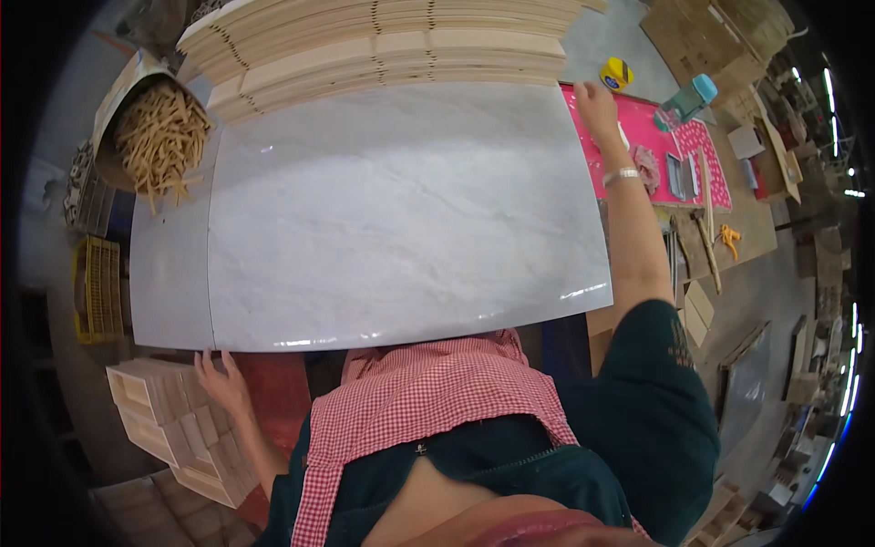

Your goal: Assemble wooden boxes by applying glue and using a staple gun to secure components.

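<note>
My left hand [223,383] is at the front left edge of the grey marbled tabletop [410,219], its fingers spread and nothing seen in them. My right arm stretches far forward on the right. At its end my right hand [597,111] is over the pink mat [588,137], beside the far right corner of the tabletop. Its fingers are curled in, and whatever they may hold is hidden. Close to it stands a yellow tub [616,75]. A crumpled pink cloth [646,169] lies on the mat, nearer than the hand.
Stacked pale wooden boards [392,59] line the far edge. A bag of thin tan strips [162,137] is at far left, above a yellow crate [97,290]. Wooden boxes [173,424] are stacked below my left hand. A teal-capped bottle [685,103] and orange clamp [729,239] are at right.
</note>
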`<state>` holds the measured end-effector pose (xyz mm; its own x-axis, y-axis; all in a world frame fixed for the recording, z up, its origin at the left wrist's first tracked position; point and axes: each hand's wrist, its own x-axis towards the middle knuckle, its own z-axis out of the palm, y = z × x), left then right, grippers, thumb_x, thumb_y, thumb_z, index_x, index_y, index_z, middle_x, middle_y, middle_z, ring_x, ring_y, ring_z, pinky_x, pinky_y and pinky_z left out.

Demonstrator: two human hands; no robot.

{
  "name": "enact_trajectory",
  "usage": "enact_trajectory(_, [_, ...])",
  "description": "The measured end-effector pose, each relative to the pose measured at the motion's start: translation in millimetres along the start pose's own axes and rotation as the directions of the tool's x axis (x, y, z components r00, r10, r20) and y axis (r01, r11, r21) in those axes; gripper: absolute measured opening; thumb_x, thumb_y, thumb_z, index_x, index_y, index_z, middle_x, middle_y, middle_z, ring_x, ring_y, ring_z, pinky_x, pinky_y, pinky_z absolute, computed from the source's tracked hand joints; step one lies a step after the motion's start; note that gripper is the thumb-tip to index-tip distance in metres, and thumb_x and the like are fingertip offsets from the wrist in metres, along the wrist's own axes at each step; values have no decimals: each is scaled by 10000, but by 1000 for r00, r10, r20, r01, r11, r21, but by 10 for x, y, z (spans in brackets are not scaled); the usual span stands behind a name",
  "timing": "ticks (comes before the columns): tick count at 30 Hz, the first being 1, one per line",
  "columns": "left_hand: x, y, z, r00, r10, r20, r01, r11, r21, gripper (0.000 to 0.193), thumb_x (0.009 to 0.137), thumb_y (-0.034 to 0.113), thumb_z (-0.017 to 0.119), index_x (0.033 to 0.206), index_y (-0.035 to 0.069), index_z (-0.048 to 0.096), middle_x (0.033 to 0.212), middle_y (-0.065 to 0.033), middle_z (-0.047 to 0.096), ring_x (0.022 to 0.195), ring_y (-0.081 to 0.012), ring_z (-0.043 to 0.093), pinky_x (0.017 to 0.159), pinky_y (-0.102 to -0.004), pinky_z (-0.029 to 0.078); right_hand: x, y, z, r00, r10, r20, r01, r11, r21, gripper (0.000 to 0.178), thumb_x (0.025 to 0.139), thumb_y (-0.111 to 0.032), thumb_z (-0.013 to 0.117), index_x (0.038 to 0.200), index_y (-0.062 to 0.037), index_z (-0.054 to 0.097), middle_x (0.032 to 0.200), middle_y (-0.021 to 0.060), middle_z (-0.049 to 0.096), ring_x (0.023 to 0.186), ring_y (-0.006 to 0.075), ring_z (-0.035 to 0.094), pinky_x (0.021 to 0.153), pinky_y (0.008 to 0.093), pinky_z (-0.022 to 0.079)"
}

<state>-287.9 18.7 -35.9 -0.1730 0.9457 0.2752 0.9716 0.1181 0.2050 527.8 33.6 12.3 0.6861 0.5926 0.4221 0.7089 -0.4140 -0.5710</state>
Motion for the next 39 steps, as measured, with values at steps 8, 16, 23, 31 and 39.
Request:
enact_trajectory(8, [-121,390,43,993,113,-17,-113,994,-5,417,917,167,656,1303,15,614,1500,-220,452,1312,-394,478,1089,-433,406,1120,236,655,981,169,98,-148,971,-188,567,916,-466,549,861,68,730,871,212,737,847,390,683,805,405,530])
enact_trajectory(16, [220,992,18,976,219,-17,-218,959,-181,411,899,110,663,1292,3,613,1520,-207,426,1348,-389,447,1105,-425,393,1252,-109,441,867,331,372,-285,942,-176,589,898,-490,581,934,81,722,921,211,731,937,352,701,806,405,548])
enact_trajectory(23, [562,2055,303,906,422,4,-379,817,-434,433,877,67,650,1301,-3,599,1516,-221,426,1380,-366,430,1119,-411,377,1202,-128,283,860,368,353,-368,927,-70,597,892,-526,533,978,32,727,950,169,713,850,282,667,736,387,544])
enact_trajectory(31, [2071,3673,1022,530,434,729,845,-204,-493,1021,870,472,777,1514,-75,204,1463,-306,383,1321,-400,495,1090,-497,428,630,-246,247,843,435,316,-489,865,113,678,870,-624,449,884,24,649,863,145,624,696,265,539,597,364,423])
enact_trajectory(39, [2136,4461,1201,614,342,711,789,-295,-539,559,913,141,696,1351,-71,422,1319,-301,466,1156,-417,558,966,-551,534,-5,751,-61,940,340,33,-342,934,100,652,916,-565,475,870,59,662,790,135,636,717,255,566,641,353,472])
